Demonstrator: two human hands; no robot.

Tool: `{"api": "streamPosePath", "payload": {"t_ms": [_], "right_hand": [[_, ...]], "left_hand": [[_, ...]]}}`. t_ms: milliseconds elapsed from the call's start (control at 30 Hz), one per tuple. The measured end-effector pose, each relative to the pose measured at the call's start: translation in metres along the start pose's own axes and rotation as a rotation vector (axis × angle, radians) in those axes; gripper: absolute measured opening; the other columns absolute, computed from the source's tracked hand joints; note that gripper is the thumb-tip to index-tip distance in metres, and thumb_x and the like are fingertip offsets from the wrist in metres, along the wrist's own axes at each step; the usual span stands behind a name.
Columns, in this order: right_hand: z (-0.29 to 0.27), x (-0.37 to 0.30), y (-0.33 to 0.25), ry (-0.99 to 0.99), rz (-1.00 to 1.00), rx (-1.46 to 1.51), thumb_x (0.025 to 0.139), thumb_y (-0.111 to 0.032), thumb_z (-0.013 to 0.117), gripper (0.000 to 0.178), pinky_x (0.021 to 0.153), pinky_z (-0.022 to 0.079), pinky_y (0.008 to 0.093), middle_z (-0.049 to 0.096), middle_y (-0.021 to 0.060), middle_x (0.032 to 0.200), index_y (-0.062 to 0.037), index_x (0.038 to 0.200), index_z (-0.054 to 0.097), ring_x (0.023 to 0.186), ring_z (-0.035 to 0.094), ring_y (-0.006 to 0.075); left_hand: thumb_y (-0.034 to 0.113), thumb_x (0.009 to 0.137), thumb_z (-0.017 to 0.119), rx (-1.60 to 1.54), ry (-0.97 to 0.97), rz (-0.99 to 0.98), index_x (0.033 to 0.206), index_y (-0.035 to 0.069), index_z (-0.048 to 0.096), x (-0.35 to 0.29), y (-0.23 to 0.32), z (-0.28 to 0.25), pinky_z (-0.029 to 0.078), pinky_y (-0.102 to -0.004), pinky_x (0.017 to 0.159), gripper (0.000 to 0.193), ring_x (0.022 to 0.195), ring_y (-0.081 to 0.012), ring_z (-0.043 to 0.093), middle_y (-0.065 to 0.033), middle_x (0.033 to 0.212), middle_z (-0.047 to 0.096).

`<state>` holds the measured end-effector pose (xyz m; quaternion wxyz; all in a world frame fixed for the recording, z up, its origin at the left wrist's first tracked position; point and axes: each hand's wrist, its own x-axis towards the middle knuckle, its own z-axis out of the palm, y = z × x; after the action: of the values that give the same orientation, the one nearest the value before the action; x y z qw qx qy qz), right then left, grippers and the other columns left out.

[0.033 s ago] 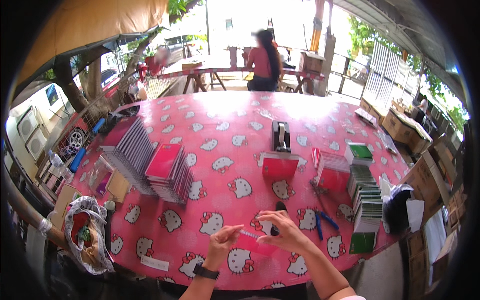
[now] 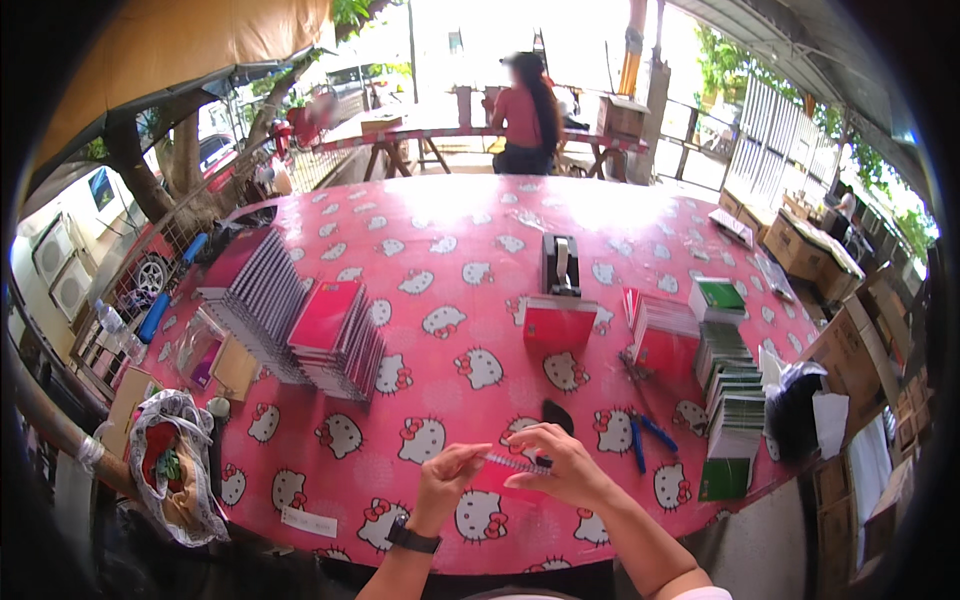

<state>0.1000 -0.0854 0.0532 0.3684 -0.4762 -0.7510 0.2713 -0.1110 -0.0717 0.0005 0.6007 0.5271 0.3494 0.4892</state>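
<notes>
A small red notebook with a spiral binding (image 2: 513, 463) is between my two hands, just above the near part of the table, its coil edge uppermost. My left hand (image 2: 450, 482), with a dark watch at the wrist, pinches the left end of the coil. Around the right end curl the thumb and fingers of my right hand (image 2: 565, 468), partly hiding it. Just beyond that hand lies a dark oblong object (image 2: 558, 415), its kind unclear. Blue-handled pliers (image 2: 640, 441) rest to the right, beside a darker tool (image 2: 634, 370).
Stacks of spiral notebooks (image 2: 335, 340) stand at the left. A black tape dispenser (image 2: 561, 268) sits behind a red notebook pile (image 2: 558, 323); red booklets (image 2: 668, 338) and a green-covered row (image 2: 730, 405) are farther right. A lace-edged basket (image 2: 175, 470) is at near left. Another person (image 2: 527, 115) stands beyond.
The view has shifted very slightly. Both hands stay at the notebook's coil with almost no movement.
</notes>
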Motion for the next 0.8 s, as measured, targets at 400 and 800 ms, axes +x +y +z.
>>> {"api": "streamPosePath", "payload": {"t_ms": [400,800], "right_hand": [[0.02,-0.033,-0.025,-0.126,0.054,-0.184,0.081,-0.05,0.066,0.073,0.086,0.047,0.0405,0.056,0.0234,0.111,0.005,0.124,0.047,0.101,0.058,0.0358],[0.013,-0.022,-0.024,-0.034,0.095,0.148,0.08,-0.026,0.075,0.047,0.077,0.052,0.0323,0.059,0.0149,0.103,-0.0018,0.117,0.058,0.092,0.063,0.0241]], "left_hand": [[-0.01,0.082,0.062,-0.061,-0.116,0.079,0.105,-0.001,0.067,-0.012,0.005,0.021,0.05,-0.0197,0.072,0.025,0.084,-0.009,0.062,-0.0059,0.095,0.066],[-0.009,0.083,0.061,-0.114,-0.113,0.071,0.103,-0.002,0.068,-0.008,0.017,0.022,0.051,-0.0213,0.076,0.022,0.087,-0.0104,0.062,-0.0075,0.096,0.067]]}}
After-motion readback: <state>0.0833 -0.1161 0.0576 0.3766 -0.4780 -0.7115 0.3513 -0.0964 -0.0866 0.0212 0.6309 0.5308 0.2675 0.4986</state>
